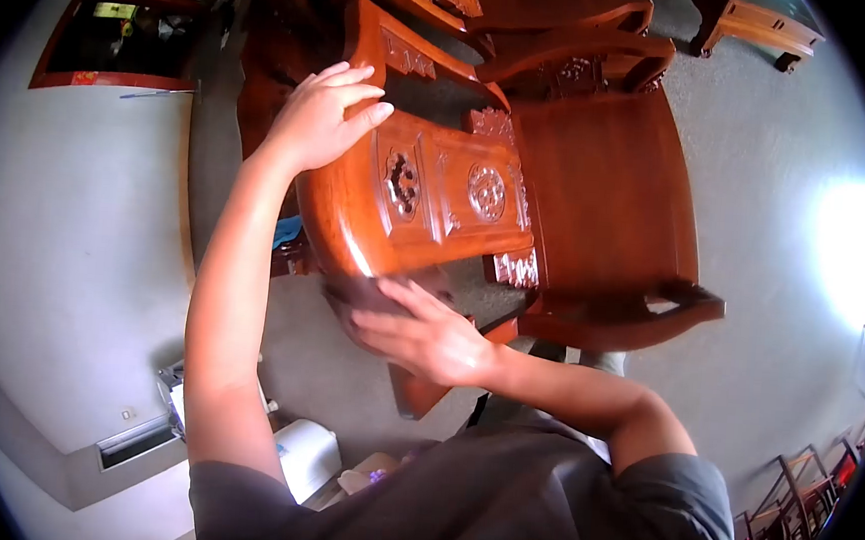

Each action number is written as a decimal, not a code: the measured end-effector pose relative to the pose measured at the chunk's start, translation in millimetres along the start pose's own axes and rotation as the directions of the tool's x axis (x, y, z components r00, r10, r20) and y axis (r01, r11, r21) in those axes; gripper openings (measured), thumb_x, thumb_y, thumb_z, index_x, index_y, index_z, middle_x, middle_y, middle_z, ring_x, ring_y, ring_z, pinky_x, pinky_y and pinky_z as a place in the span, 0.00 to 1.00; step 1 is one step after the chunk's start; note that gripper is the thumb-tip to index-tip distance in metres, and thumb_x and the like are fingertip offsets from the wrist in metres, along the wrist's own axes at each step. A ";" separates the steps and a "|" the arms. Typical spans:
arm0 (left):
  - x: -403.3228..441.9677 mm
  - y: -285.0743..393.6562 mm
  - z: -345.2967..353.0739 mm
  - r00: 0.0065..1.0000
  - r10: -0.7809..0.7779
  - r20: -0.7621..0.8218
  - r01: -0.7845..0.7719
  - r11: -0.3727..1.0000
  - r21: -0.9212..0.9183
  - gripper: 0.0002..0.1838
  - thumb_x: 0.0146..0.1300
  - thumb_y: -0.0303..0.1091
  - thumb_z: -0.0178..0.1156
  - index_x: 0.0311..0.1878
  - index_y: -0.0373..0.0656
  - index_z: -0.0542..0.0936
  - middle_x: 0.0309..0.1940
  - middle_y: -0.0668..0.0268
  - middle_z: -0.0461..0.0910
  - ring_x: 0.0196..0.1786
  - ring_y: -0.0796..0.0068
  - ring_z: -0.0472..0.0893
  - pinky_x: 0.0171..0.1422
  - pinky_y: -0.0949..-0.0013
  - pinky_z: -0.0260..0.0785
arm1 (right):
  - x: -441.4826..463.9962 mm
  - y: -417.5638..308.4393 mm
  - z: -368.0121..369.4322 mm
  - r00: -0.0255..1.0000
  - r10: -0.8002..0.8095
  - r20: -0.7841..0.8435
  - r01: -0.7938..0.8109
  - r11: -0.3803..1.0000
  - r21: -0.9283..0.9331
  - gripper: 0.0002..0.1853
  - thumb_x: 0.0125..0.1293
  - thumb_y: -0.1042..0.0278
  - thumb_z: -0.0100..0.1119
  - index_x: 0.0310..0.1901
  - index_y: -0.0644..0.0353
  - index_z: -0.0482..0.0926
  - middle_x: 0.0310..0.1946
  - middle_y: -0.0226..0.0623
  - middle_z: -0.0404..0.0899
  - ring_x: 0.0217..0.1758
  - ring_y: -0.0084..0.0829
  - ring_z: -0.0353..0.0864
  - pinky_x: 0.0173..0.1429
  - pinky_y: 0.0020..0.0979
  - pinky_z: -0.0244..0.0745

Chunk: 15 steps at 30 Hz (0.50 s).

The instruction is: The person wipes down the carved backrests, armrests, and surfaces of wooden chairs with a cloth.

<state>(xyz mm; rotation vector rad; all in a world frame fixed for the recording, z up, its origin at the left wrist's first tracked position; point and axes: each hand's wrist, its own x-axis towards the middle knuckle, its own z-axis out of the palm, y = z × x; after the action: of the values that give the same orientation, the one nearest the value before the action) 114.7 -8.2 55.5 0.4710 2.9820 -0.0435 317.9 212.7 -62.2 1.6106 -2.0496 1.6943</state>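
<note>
Chair back [436,185], left fingers [356,95] spread loosely on its edge, right fingers [389,323] blurred, grip unclear.

The bare hands are two: one left hand [325,120] and one right hand [428,338]. Of glossy reddish-brown wooden armchairs there are at least two, a nearer armchair [564,189] and a farther armchair [556,3]. The nearer one has two carved medallions [486,192] in its back. Of low brown wooden tables [760,28], one is visible.
</note>
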 end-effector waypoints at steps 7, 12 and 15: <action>-4.9 -13.2 29.6 0.988 -0.081 -0.131 0.059 0.985 -0.164 0.33 0.74 0.65 0.49 0.62 0.48 0.85 0.68 0.61 0.79 0.79 0.55 0.66 0.82 0.55 0.57 | -12.9 -14.4 13.2 1.000 0.022 -0.012 -0.023 0.996 -0.087 0.25 0.63 0.57 0.70 0.63 0.48 0.82 0.73 0.27 0.72 0.82 0.45 0.57 0.80 0.64 0.52; 0.4 -27.8 30.4 0.988 -0.098 -0.121 0.052 0.938 -0.342 0.34 0.74 0.67 0.45 0.60 0.51 0.86 0.69 0.63 0.79 0.79 0.59 0.67 0.82 0.56 0.56 | 54.6 1.6 3.7 0.998 0.049 -0.046 -0.051 0.997 -0.050 0.23 0.64 0.62 0.67 0.61 0.53 0.83 0.78 0.37 0.61 0.83 0.50 0.52 0.79 0.67 0.55; 6.3 -40.5 28.5 0.992 0.016 -0.128 -0.061 0.933 -0.355 0.33 0.77 0.63 0.44 0.58 0.46 0.86 0.62 0.59 0.84 0.76 0.61 0.71 0.79 0.65 0.59 | 63.2 8.1 12.1 0.973 0.064 -0.222 -0.069 0.997 -0.018 0.25 0.61 0.61 0.70 0.61 0.52 0.82 0.78 0.47 0.60 0.82 0.57 0.54 0.80 0.59 0.56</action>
<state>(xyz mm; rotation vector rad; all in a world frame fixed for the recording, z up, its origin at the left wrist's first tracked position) 99.5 -46.1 26.8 0.4991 2.9960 0.5436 289.6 160.7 -35.7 1.2916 -2.0275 1.7696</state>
